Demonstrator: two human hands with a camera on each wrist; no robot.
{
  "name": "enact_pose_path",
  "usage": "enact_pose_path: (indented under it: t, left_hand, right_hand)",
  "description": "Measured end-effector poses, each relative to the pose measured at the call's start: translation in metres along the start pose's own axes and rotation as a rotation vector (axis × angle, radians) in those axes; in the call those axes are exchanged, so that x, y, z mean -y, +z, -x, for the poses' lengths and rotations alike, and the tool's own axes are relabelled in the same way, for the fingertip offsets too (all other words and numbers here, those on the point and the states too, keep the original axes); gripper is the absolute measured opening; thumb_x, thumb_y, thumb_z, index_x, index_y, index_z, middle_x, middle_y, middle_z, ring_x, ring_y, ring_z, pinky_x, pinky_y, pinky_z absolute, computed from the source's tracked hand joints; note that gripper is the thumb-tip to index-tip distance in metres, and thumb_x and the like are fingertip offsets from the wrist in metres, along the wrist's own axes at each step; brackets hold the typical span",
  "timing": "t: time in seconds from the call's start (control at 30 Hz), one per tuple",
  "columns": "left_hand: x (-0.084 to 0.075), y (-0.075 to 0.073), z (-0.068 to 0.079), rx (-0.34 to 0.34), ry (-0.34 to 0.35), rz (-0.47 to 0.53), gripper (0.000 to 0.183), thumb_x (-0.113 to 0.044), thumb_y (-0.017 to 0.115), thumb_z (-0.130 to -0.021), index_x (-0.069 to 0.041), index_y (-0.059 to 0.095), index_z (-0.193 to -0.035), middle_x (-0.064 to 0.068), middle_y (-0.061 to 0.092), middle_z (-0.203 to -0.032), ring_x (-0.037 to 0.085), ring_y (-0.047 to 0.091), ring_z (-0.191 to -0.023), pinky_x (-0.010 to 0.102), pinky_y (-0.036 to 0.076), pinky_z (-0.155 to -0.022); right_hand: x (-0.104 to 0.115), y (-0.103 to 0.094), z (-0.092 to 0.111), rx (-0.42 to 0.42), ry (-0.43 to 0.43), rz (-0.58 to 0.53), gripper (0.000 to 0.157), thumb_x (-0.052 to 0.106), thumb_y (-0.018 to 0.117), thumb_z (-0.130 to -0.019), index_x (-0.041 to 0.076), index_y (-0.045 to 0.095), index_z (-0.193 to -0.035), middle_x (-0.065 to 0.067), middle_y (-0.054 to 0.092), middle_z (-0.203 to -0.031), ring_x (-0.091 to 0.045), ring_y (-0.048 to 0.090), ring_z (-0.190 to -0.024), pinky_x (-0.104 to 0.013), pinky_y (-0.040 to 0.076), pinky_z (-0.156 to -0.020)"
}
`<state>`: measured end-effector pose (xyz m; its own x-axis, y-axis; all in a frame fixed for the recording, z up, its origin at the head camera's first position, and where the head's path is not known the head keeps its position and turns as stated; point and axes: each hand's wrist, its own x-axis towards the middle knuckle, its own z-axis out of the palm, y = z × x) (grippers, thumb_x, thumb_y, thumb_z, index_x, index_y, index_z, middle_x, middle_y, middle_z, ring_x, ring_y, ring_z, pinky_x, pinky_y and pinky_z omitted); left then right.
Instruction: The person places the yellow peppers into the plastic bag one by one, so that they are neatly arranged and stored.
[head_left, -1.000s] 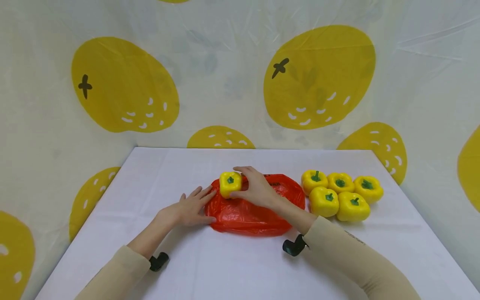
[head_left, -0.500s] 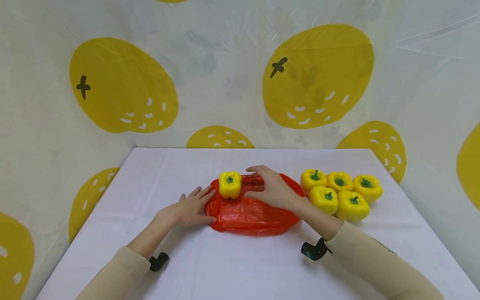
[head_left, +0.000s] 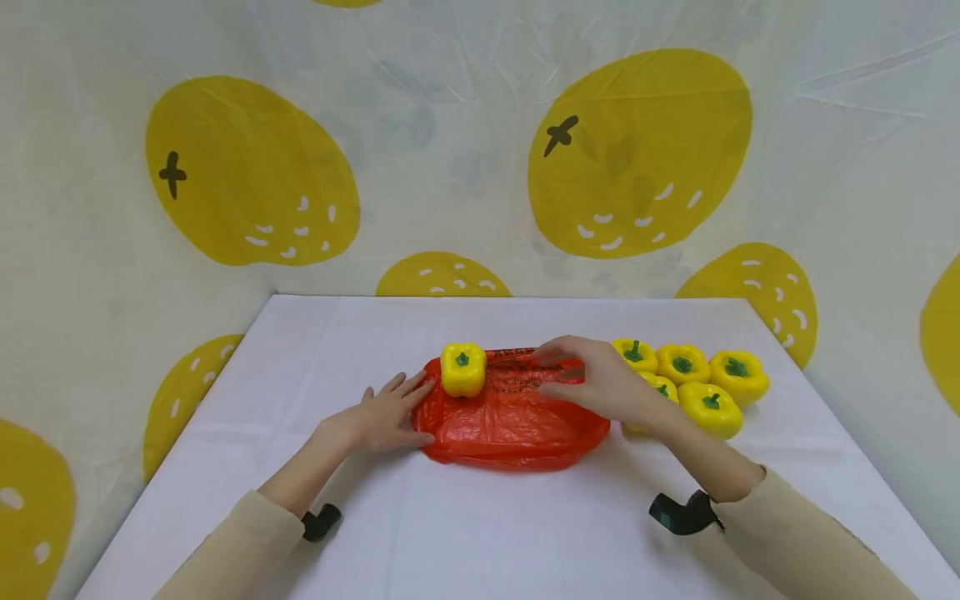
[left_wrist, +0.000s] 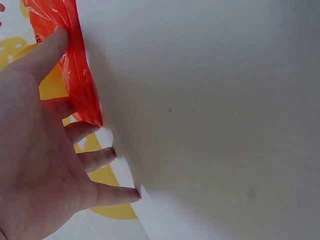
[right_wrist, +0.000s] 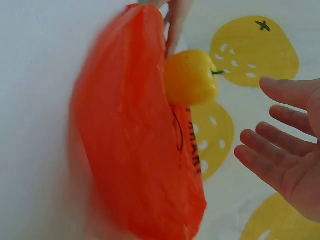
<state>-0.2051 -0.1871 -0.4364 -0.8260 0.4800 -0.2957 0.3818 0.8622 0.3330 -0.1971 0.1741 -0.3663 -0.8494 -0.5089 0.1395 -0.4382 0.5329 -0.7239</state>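
Observation:
A red plastic bag (head_left: 510, 433) with dark print lies flat on the white table. On its far left part sits one yellow bell pepper (head_left: 463, 375) with a green stem; the right wrist view shows this pepper (right_wrist: 190, 77) too. My left hand (head_left: 384, 418) lies at the bag's left edge, fingers spread, and its thumb and some fingers touch the red plastic (left_wrist: 82, 75) in the left wrist view. Above the bag's right side, my right hand (head_left: 609, 385) has loosely bent fingers, holds nothing and is apart from the pepper.
Several more yellow bell peppers (head_left: 738, 379) stand grouped to the right of the bag, partly hidden behind my right hand. The white table (head_left: 450, 533) meets a patterned cloth backdrop (head_left: 450, 167) at its far edge.
My right hand has let go of the bell pepper and moved right, towards the grouped peppers. The pepper stays on the bag. My left hand keeps its place.

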Motion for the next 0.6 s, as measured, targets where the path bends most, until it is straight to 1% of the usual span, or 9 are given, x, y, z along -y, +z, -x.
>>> enact_pose_path:
  t: [0.13, 0.27, 0.33, 0.43, 0.47, 0.5, 0.53, 0.6]
  left_hand:
    - [-0.001, 0.000, 0.000, -0.001, -0.002, -0.006, 0.093, -0.057, 0.069, -0.092, -0.015, 0.028, -0.164, 0.010, 0.018, -0.170, 0.043, 0.013, -0.154, 0.079, 0.016, -0.110]
    - [0.000, 0.000, 0.000, -0.007, -0.001, -0.010, 0.093, -0.057, 0.069, -0.092, -0.015, 0.028, -0.164, 0.010, 0.019, -0.170, 0.044, 0.013, -0.153, 0.079, 0.016, -0.110]
    - [0.000, 0.001, 0.000, -0.003, 0.000, -0.009, 0.093, -0.057, 0.068, -0.092, -0.015, 0.028, -0.164, 0.010, 0.019, -0.170, 0.043, 0.013, -0.153, 0.079, 0.016, -0.110]
    - [0.000, 0.001, 0.000, 0.008, -0.001, -0.002, 0.093, -0.057, 0.069, -0.092, -0.015, 0.028, -0.164, 0.010, 0.019, -0.170, 0.043, 0.013, -0.154, 0.078, 0.015, -0.111]
    - [0.000, 0.002, 0.000, 0.011, -0.002, -0.004, 0.093, -0.057, 0.068, -0.092, -0.016, 0.027, -0.164, 0.009, 0.019, -0.170, 0.043, 0.012, -0.154, 0.078, 0.015, -0.111]
    - [-0.001, 0.001, 0.000, 0.013, -0.003, -0.006, 0.093, -0.057, 0.068, -0.092, -0.016, 0.027, -0.164, 0.009, 0.018, -0.170, 0.042, 0.012, -0.154, 0.078, 0.015, -0.111]
    - [-0.001, 0.001, 0.000, 0.013, -0.005, -0.008, 0.093, -0.057, 0.068, -0.092, -0.017, 0.027, -0.164, 0.009, 0.018, -0.170, 0.042, 0.012, -0.154, 0.078, 0.015, -0.111]
    - [-0.001, 0.001, 0.000, 0.009, -0.009, -0.013, 0.093, -0.058, 0.068, -0.092, -0.018, 0.026, -0.165, 0.008, 0.018, -0.170, 0.042, 0.012, -0.154, 0.078, 0.016, -0.111]
  right_hand:
    - [-0.006, -0.017, 0.009, 0.002, 0.020, -0.005, 0.038, 0.020, 0.082, -0.091, 0.013, 0.068, -0.126, 0.002, 0.070, -0.120, -0.024, 0.064, -0.115, -0.048, 0.057, -0.092]
    - [-0.014, -0.035, 0.017, -0.012, 0.019, 0.005, 0.033, 0.015, 0.079, -0.092, 0.011, 0.069, -0.123, -0.001, 0.070, -0.119, -0.029, 0.065, -0.115, -0.049, 0.057, -0.093]
    - [-0.017, -0.043, 0.023, -0.025, 0.029, 0.021, 0.031, 0.014, 0.078, -0.093, 0.011, 0.069, -0.123, -0.002, 0.070, -0.118, -0.028, 0.066, -0.113, -0.049, 0.056, -0.093]
    - [-0.022, -0.058, 0.033, -0.044, 0.066, 0.048, 0.033, 0.018, 0.077, -0.095, 0.010, 0.068, -0.125, -0.004, 0.069, -0.121, -0.030, 0.065, -0.114, -0.048, 0.057, -0.093]
    - [-0.023, -0.063, 0.037, -0.052, 0.075, 0.062, 0.034, 0.019, 0.076, -0.095, 0.010, 0.067, -0.126, -0.005, 0.069, -0.122, -0.031, 0.064, -0.116, -0.042, 0.057, -0.094]
    - [-0.025, -0.068, 0.040, -0.061, 0.087, 0.079, 0.035, 0.021, 0.075, -0.096, 0.009, 0.066, -0.128, -0.007, 0.068, -0.124, -0.031, 0.063, -0.117, -0.041, 0.057, -0.094]
    - [-0.027, -0.074, 0.043, -0.067, 0.098, 0.087, 0.037, 0.022, 0.075, -0.097, 0.008, 0.065, -0.130, -0.009, 0.067, -0.126, -0.033, 0.062, -0.118, -0.037, 0.057, -0.094]
    - [-0.031, -0.086, 0.049, -0.086, 0.120, 0.103, 0.040, 0.025, 0.073, -0.098, 0.008, 0.064, -0.132, -0.011, 0.066, -0.130, -0.034, 0.062, -0.119, -0.025, 0.055, -0.092]
